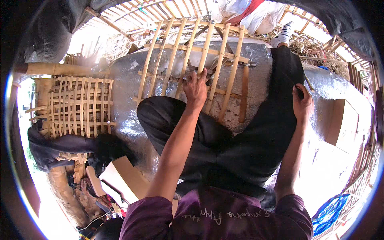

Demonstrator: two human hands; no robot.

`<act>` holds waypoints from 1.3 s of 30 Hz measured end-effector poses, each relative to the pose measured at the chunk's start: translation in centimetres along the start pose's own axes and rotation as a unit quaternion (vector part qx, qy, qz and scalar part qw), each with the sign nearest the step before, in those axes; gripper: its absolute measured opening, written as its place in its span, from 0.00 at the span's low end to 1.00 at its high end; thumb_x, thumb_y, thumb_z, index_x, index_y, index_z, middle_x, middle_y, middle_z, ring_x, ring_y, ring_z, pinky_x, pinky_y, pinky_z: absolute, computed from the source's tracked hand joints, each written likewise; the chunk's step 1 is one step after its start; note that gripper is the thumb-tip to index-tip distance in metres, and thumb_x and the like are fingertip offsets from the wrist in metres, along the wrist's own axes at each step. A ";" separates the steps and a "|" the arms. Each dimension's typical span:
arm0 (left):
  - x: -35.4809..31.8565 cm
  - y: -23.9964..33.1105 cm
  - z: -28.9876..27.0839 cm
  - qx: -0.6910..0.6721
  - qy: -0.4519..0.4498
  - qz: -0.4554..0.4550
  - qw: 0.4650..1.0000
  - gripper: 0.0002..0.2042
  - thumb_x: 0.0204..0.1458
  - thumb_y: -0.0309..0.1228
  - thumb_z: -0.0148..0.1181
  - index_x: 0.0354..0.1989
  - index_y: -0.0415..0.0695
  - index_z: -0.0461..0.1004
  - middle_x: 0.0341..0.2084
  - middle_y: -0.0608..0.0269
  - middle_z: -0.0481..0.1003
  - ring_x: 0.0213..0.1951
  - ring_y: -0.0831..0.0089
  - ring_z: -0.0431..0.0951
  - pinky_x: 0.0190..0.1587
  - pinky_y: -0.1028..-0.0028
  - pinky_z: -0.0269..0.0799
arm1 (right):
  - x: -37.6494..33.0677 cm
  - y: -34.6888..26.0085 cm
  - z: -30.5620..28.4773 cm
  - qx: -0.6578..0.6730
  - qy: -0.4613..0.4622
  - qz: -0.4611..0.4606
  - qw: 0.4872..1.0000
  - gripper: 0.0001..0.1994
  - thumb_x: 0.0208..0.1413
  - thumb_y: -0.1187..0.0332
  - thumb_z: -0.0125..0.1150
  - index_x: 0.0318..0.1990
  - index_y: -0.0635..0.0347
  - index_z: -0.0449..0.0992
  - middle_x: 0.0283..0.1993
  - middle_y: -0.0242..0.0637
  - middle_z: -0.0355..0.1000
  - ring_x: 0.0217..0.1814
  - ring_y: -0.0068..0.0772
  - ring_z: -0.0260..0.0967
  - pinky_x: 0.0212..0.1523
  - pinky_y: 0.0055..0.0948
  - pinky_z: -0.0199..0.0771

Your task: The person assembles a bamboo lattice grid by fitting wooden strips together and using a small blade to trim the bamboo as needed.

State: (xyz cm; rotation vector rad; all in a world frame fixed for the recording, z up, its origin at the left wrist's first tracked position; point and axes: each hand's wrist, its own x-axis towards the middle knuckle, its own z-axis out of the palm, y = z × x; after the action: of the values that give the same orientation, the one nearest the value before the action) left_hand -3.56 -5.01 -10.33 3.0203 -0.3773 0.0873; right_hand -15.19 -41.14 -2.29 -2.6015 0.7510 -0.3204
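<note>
In front of my bent left leg lies a bamboo lattice (pixel 171 56), made of long pale slats over crosspieces. My left hand (pixel 195 89) is closed around one of its middle slats (pixel 207 47), fingers curled at the slat's side. Beside my outstretched right leg, my right hand (pixel 303 103) has its thumb and fingers drawn together. Whatever they hold, if anything, is too small to make out. A thin brown stick-like piece (pixel 309 83) shows just beyond those fingers. Under the lattice sits a brown wooden strip (pixel 244 94).
Silvery sheeting (pixel 128 86) covers the surface beneath me. A woven bamboo panel (pixel 80 104) stands at the left, dark cloth (pixel 68 144) below it. Cardboard boxes (pixel 124 178) are near my left elbow; another box (pixel 343 124) is at the right. Blue plastic (pixel 330 214) lies lower right.
</note>
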 end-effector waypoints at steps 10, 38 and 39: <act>-0.4 -1.4 -0.3 -0.059 0.025 0.053 0.997 0.26 0.49 0.31 0.59 0.60 0.56 0.66 0.62 0.47 0.54 0.63 0.49 0.56 0.62 0.47 0.49 | 0.2 -0.1 0.4 -0.044 0.000 -0.001 0.999 0.17 0.55 0.49 0.55 0.46 0.45 0.76 0.45 0.35 0.76 0.48 0.45 0.72 0.47 0.39 0.70; -0.2 -2.7 1.1 -0.113 0.048 0.131 0.984 0.24 0.55 0.33 0.54 0.62 0.62 0.62 0.61 0.39 0.53 0.62 0.43 0.57 0.59 0.53 0.60 | -0.1 -0.9 0.4 -0.069 0.006 -0.008 0.998 0.15 0.54 0.51 0.56 0.45 0.46 0.75 0.43 0.40 0.76 0.46 0.45 0.72 0.45 0.40 0.71; -0.3 -2.7 1.2 -0.122 0.043 0.127 0.984 0.24 0.55 0.34 0.54 0.61 0.62 0.63 0.61 0.40 0.54 0.63 0.44 0.56 0.61 0.52 0.56 | -0.1 -0.8 0.5 -0.066 0.008 -0.010 0.998 0.15 0.54 0.52 0.57 0.45 0.46 0.76 0.43 0.40 0.76 0.47 0.45 0.72 0.45 0.40 0.71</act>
State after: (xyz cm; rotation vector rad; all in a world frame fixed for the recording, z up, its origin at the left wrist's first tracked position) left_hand -3.09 -2.46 -11.74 2.7045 -0.7063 0.1752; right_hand -14.79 -40.30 -2.37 -2.7356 0.7758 -0.3079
